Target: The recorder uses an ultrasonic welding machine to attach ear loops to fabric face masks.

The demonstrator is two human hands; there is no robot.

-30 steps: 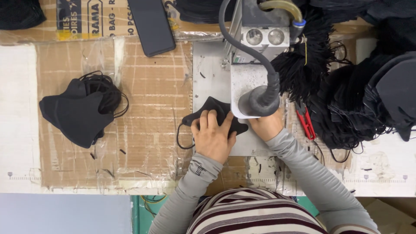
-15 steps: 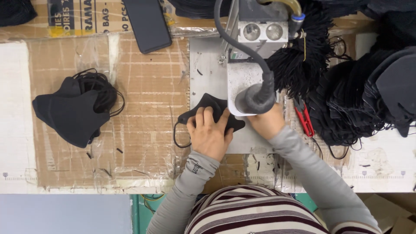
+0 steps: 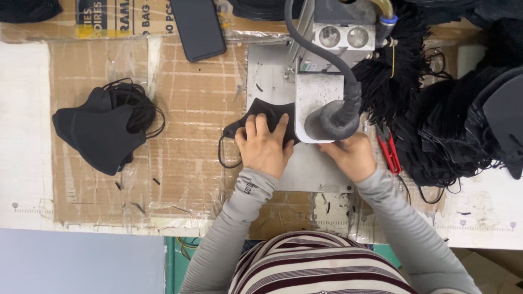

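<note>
A worker's left hand (image 3: 265, 146) presses flat, fingers spread, on a black fabric face mask (image 3: 265, 118) lying on the grey metal plate (image 3: 261, 73) beneath the bench-mounted welding machine's head (image 3: 318, 103), apparently mid-step in fixing an ear loop (image 3: 222, 153). The right hand (image 3: 351, 157) rests at the head's base, its fingers hidden, so their state cannot be told. Steady positioning under the head seems needed next; the mask looks soft, curved and matte, one thin loop trailing left.
</note>
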